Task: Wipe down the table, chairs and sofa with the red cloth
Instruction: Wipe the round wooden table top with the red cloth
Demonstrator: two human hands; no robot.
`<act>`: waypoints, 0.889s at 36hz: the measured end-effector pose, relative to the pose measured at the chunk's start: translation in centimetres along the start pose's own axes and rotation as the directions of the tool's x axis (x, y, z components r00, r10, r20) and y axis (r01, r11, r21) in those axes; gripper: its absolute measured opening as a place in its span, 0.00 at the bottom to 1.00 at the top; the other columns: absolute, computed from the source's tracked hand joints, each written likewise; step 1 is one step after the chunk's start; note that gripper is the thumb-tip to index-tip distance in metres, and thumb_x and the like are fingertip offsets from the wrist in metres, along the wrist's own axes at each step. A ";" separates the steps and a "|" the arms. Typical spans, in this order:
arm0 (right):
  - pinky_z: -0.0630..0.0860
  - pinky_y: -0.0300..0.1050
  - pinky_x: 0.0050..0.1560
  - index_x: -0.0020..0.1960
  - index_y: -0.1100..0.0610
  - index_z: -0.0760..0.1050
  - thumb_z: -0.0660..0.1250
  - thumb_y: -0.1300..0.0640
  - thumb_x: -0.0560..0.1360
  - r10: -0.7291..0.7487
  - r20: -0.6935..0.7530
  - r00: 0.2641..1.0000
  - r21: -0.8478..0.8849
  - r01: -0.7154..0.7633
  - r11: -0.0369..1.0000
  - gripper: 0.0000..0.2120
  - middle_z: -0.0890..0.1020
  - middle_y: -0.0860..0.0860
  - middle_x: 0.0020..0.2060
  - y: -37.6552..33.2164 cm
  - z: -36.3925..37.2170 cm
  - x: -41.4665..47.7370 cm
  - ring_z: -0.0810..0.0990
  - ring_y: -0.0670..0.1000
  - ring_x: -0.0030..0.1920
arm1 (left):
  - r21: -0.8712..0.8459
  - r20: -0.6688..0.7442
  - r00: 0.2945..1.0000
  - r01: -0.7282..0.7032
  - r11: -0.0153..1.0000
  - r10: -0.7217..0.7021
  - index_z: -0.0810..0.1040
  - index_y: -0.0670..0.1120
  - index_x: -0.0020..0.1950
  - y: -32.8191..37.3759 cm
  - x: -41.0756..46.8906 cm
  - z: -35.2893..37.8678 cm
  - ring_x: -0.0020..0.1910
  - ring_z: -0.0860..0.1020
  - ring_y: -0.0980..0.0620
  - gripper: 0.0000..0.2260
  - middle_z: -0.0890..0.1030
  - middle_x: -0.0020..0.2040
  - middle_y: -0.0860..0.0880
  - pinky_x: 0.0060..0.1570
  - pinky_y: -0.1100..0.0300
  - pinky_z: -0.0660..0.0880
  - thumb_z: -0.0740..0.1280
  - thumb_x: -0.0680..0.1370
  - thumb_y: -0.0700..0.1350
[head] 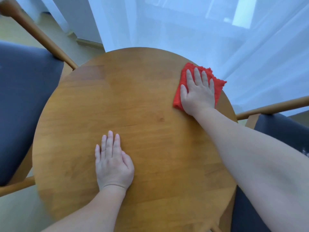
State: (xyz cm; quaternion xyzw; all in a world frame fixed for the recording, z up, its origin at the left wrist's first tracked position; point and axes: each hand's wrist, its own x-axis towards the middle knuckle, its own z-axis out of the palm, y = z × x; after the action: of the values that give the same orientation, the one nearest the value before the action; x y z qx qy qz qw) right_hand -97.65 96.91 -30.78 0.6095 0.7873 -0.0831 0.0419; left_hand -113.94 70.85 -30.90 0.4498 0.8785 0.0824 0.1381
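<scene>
Head view: right hand (pixel 199 92), fingers flat, presses red cloth (pixel 187 76) at table (pixel 150 101) 2 o'clock rim. Left hand (pixel 113 163) flat, bracing. Table step underway; next: sweep w/ pressure toward 9 o'clock.

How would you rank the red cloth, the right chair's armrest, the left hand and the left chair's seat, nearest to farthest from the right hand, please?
1. Red cloth, pressed under the right hand.
2. Right chair's armrest, off the right edge of the table.
3. Left hand, flat at mid-table.
4. Left chair's seat, past the left edge.
</scene>
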 end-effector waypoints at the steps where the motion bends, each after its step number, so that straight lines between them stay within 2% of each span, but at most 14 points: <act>1: 0.41 0.56 0.75 0.78 0.48 0.47 0.42 0.41 0.77 0.051 -0.002 0.999 0.002 -0.051 0.999 0.30 0.49 0.50 0.78 1.1 0.0 -0.6 0.46 0.54 0.77 | -0.002 0.000 1.000 0.000 1.000 0.000 0.66 0.40 0.72 0.0 0.0 -0.1 0.74 0.58 0.49 0.26 0.62 0.75 0.47 0.73 0.58 0.41 0.49 0.75 0.46; 5: 0.41 0.55 0.75 0.78 0.49 0.45 0.42 0.41 0.79 0.166 0.010 0.986 -0.010 -0.165 0.986 0.30 0.47 0.50 0.78 3.7 0.1 -2.6 0.44 0.54 0.77 | -0.003 0.010 1.000 -0.002 1.000 0.002 0.66 0.40 0.72 0.1 -0.1 -0.2 0.75 0.56 0.50 0.26 0.61 0.75 0.47 0.73 0.58 0.41 0.49 0.76 0.46; 12: 0.41 0.57 0.75 0.78 0.52 0.44 0.41 0.42 0.79 0.166 0.026 0.986 -0.055 -0.164 0.985 0.30 0.46 0.52 0.78 2.6 -0.2 -1.7 0.43 0.55 0.77 | -0.001 0.025 1.000 -0.007 1.000 0.007 0.67 0.39 0.71 0.0 0.0 -0.3 0.74 0.59 0.47 0.25 0.63 0.74 0.45 0.73 0.55 0.44 0.50 0.76 0.46; 22: 0.40 0.58 0.75 0.78 0.51 0.45 0.41 0.42 0.78 -0.119 0.023 0.993 -0.066 0.121 0.990 0.31 0.47 0.53 0.78 -7.7 -0.4 6.3 0.44 0.56 0.77 | -0.002 0.070 0.998 -0.009 1.000 0.009 0.67 0.39 0.71 -0.1 0.0 -0.5 0.73 0.60 0.47 0.25 0.64 0.74 0.44 0.73 0.52 0.48 0.51 0.76 0.46; 32: 0.41 0.57 0.74 0.78 0.51 0.46 0.40 0.41 0.78 -0.448 0.042 0.893 -0.081 0.450 0.889 0.31 0.49 0.52 0.78 -17.7 0.1 8.3 0.45 0.56 0.77 | 0.000 0.077 0.997 -0.029 1.000 0.029 0.67 0.40 0.71 -0.2 0.1 -0.4 0.73 0.61 0.47 0.25 0.65 0.73 0.44 0.71 0.48 0.53 0.51 0.76 0.46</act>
State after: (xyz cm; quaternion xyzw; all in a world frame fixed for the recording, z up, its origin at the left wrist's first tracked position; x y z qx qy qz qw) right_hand -116.83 100.51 -30.91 0.4075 0.9093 -0.0624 0.0573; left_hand -114.30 70.76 -30.59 0.4654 0.8660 0.0663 0.1702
